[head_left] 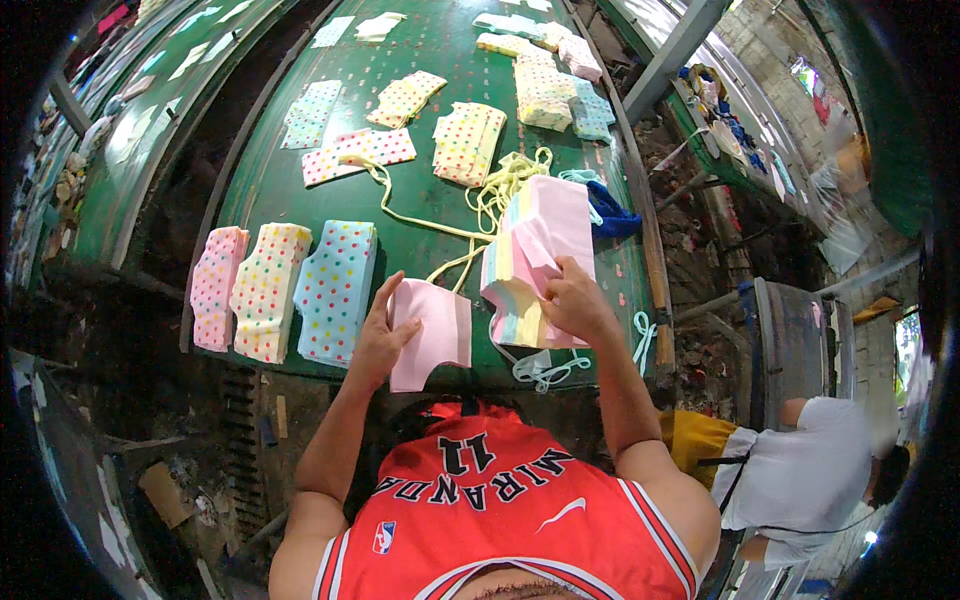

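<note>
My left hand (382, 332) grips a plain pink fabric piece (432, 325) by its left side, thumb on top, at the table's near edge. The piece has curved cut-outs like a garment panel. To its right stands a thick stack of fabric pieces (562, 215) in pink, yellow and pale blue layers. My right hand (578, 302) pinches a lifted pink fabric piece (535, 245) at the front of that stack; its fingertips are partly hidden by the cloth. Tangled pale yellow fabric strips (515, 180) lie behind the stack, with one strip running left.
Dotted stacks in pink (217, 290), cream (270, 290) and blue (337, 290) line the left of the green table (270, 190). More dotted bundles (470, 142) lie farther back. A dark blue cloth (612, 212) and light blue strips (548, 370) flank the stack. Another person (800, 465) is at right.
</note>
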Motion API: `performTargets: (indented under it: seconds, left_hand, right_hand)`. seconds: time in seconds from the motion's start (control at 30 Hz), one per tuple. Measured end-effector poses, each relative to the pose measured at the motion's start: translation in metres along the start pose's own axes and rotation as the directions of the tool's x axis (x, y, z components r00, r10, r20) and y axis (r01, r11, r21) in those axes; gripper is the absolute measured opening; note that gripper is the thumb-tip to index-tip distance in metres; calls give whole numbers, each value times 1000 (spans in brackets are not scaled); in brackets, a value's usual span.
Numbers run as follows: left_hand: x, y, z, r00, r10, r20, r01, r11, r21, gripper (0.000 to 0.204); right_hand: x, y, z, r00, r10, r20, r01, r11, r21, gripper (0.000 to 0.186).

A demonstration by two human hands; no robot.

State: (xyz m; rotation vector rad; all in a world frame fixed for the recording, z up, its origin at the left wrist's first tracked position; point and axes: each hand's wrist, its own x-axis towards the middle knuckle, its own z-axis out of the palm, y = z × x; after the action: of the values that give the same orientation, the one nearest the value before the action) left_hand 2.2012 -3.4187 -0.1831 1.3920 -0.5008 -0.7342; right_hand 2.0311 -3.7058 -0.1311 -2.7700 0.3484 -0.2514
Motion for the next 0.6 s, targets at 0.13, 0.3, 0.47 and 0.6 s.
performTargets:
  seconds: [0.13,0.3,0.47,0.6]
  left_hand:
    - [3,1,-2,1000,-23,5,23,1000,9,77]
    - [6,-2,-2,994,103,-46,-94,982,165,82]
    - [6,-2,-2,990,120,-76,-115,992,60,90]
    - [-3,11,-4,996,34,-85,-35,999,-6,93]
  right_hand:
    - [4,7,-9,999,-3,-42,5,998,56,16]
    - [16,39,-36,993,86,81,-95,989,114,16]
    - [25,76,-94,942,327,71,-330,873,359,19]
    - [24,69,-144,935,354,33,-309,763,567,21]
